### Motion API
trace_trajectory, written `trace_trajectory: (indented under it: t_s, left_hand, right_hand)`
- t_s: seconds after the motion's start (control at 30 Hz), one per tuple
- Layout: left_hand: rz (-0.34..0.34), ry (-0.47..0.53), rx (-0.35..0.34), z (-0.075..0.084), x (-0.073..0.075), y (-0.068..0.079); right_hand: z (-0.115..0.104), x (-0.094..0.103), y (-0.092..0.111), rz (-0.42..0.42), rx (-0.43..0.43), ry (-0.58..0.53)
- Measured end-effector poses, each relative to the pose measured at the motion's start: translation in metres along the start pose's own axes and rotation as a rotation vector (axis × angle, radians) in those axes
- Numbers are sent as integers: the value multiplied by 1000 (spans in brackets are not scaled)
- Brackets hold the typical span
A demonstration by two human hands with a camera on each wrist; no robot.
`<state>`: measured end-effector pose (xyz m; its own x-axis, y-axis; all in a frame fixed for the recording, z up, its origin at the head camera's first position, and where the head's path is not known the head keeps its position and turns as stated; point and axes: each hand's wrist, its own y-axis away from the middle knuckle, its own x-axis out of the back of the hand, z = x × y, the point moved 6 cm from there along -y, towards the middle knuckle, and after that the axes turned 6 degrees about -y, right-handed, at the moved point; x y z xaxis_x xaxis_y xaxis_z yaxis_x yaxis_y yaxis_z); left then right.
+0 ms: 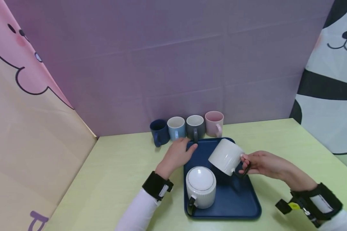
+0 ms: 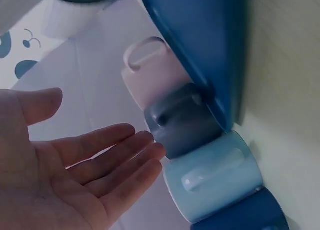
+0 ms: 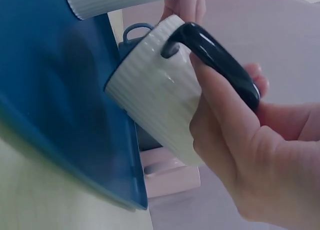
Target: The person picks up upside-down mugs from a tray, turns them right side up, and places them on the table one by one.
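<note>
My right hand (image 1: 261, 165) grips the black handle (image 3: 215, 54) of a white ribbed mug (image 1: 226, 156), which is tilted above the dark blue tray (image 1: 234, 202). The inside of this mug is hidden. A second white ribbed mug (image 1: 200, 189) with a black handle stands on the tray's near left part, a smooth white round face upward. At the tray's far left corner is my left hand (image 1: 177, 154), its fingers fairly straight and thumb spread. In the left wrist view nothing lies in its palm, and its fingertips are close to a grey mug (image 2: 185, 122).
Behind the tray stands a row of mugs: dark blue (image 1: 159, 132), light blue (image 1: 176, 128), grey (image 1: 200, 128) and pink (image 1: 214, 123). A purple-grey cloth (image 1: 176, 64) rises behind them. Patterned panels flank the pale yellow-green table (image 1: 121, 166).
</note>
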<state>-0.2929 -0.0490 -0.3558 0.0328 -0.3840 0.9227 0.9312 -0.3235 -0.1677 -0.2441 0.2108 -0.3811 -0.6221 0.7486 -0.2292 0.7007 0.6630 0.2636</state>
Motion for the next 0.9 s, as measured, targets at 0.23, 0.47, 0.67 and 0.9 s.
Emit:
trace_trajectory:
  t_s: [0.23, 0.47, 0.67, 0.9]
  left_hand:
    - [-6, 89, 3, 10, 5, -4]
    - [18, 130, 9, 16, 13, -6]
    - [23, 198, 11, 22, 21, -8]
    - [16, 286, 8, 34, 36, -11]
  right_hand:
    - [-9, 4, -9, 89, 14, -99]
    - [-19, -2, -18, -65, 46, -382]
    - [-25, -5, -26, -217, 57, -581]
    - [-33, -4, -33, -144, 76, -758]
